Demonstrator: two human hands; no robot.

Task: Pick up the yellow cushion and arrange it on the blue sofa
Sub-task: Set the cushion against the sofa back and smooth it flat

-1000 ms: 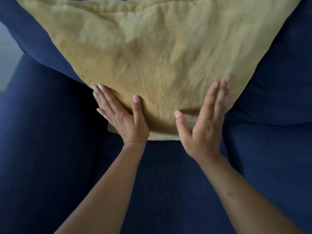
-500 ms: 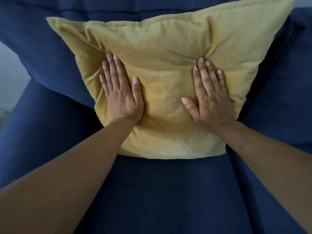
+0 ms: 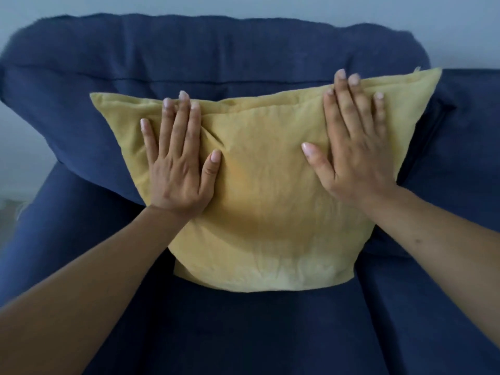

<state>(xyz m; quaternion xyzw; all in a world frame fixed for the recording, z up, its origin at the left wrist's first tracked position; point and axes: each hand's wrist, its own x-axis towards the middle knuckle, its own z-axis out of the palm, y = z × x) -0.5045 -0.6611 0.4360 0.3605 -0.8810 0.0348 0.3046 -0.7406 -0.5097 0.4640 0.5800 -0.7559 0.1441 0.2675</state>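
The yellow cushion (image 3: pixel 265 201) stands upright on the seat of the blue sofa (image 3: pixel 243 334), leaning against the sofa's back cushion (image 3: pixel 216 52). My left hand (image 3: pixel 178 163) lies flat on the cushion's upper left face, fingers spread and reaching its top seam. My right hand (image 3: pixel 354 147) presses flat on the upper right face, fingertips over the top edge. Neither hand grips the fabric. The cushion's lower edge rests on the seat.
A second blue back cushion (image 3: pixel 465 147) sits at the right, partly behind the yellow one. The sofa's left armrest (image 3: pixel 54 226) runs along the left side. A pale wall (image 3: pixel 243 6) rises behind the sofa.
Both hands have slid up the cushion's face from its lower part to its top edge. The view has pulled back, so the whole cushion and the sofa back show.
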